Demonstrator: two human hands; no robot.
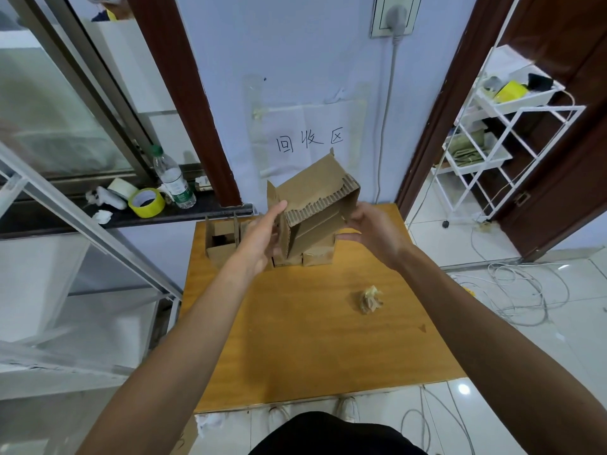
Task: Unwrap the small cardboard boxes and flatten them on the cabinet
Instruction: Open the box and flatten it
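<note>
While the box [315, 188] is held by the curled right grip [374, 224] and touched by the flat left grip [259, 238], opposite corners should be pushed together.

I get a single wide view from the wearer's head, aimed forward and down; it faces the wall [295, 60] past the cabinet [295, 339]; both forearms [197, 310] run up from the bottom edge; the cardboard box [315, 188] sits close, just above mid-frame.
</note>
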